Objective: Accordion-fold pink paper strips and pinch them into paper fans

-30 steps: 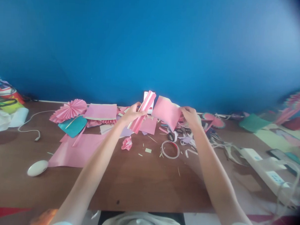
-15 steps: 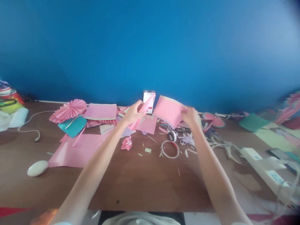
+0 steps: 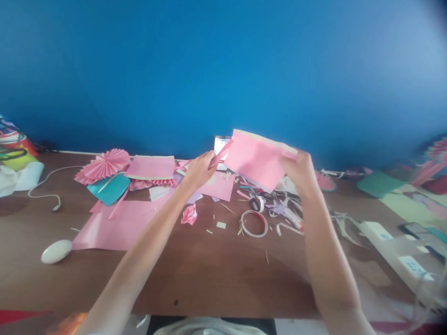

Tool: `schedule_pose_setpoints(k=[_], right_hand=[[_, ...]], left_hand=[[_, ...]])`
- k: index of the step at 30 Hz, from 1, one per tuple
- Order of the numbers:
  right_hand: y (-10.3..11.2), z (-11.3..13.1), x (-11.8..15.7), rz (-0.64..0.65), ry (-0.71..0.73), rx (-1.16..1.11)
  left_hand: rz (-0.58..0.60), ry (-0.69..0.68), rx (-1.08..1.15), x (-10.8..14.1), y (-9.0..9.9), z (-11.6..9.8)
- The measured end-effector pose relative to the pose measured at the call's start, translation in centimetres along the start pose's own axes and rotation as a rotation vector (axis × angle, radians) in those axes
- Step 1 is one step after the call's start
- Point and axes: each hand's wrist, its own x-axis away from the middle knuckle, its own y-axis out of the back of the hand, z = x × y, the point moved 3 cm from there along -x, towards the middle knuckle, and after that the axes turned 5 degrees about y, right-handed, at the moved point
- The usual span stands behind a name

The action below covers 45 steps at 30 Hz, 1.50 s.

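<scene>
My right hand [image 3: 302, 170] pinches the right edge of a pink paper sheet [image 3: 259, 159] with a pale strip along its top edge, held up above the table. My left hand [image 3: 200, 169] is closed on a narrow pink piece of folded paper [image 3: 222, 151], seen nearly edge-on, just left of the sheet. A white upright card or screen [image 3: 220, 143], partly blurred out, stands behind the folded paper. Below the hands lie another pink paper piece [image 3: 220, 186], a crumpled pink paper [image 3: 189, 214] and a roll of tape [image 3: 254, 223].
Pink pleated paper fans [image 3: 112, 161], a teal paper [image 3: 108, 188] and a large pink sheet [image 3: 120, 225] lie left, near a white mouse [image 3: 57, 251]. Paper scraps and scissors [image 3: 345, 227] lie right, beside a power strip [image 3: 393, 254]. A blue wall [image 3: 228, 64] rises behind.
My right hand has moved right and slightly up with the pink sheet. My left hand has turned, and the folded paper in it now shows narrower and lower.
</scene>
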Motion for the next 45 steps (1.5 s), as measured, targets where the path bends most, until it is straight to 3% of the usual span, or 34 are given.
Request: schedule_pose_setpoints(k=[9, 13, 17, 20, 22, 24, 28, 31, 34, 39, 45], right_hand=[[-4.7, -2.0, 1.0, 0.227, -0.217, -0.126], [-7.7, -3.6, 2.3, 0.439, -0.316, -0.072], [-9.2, -5.2, 3.2, 0.535, -0.336, -0.018], [-9.2, -5.4, 3.3, 0.492, -0.287, 0.073], [-8.9, -4.6, 3.2, 0.381, -0.216, 0.143], [-8.6, -2.7, 3.1, 0.217, -0.037, 0.170], [-9.8, 1.1, 4.2, 0.444, 0.027, -0.289], [-10.3, 2.9, 5.0, 0.461, 0.088, -0.409], [-10.2, 3.1, 5.3, 0.385, 0.068, -0.380], [-9.7, 2.2, 4.9, 0.361, -0.053, -0.393], [-9.3, 1.2, 4.4, 0.323, -0.104, -0.370]], left_hand=[[0.057, 0.139, 0.678, 0.2, -0.3, -0.5], [0.087, 0.256, 0.810, 0.2, -1.0, -0.3], [0.076, 0.272, 0.763, -0.1, -1.4, 0.2], [-0.004, 0.239, 0.702, -0.3, -1.6, 0.6], [-0.019, 0.228, 0.699, -0.2, -1.8, 0.6], [-0.001, 0.234, 0.711, -0.1, -2.2, 0.6], [0.066, 0.272, 0.764, 0.3, -3.3, 0.0], [0.084, 0.278, 0.770, 0.6, -3.9, -0.6], [0.088, 0.243, 0.765, 0.8, -4.1, -1.2], [0.070, 0.219, 0.747, 0.9, -3.6, -1.5], [0.175, 0.228, 0.786, 1.0, -3.7, -1.1]])
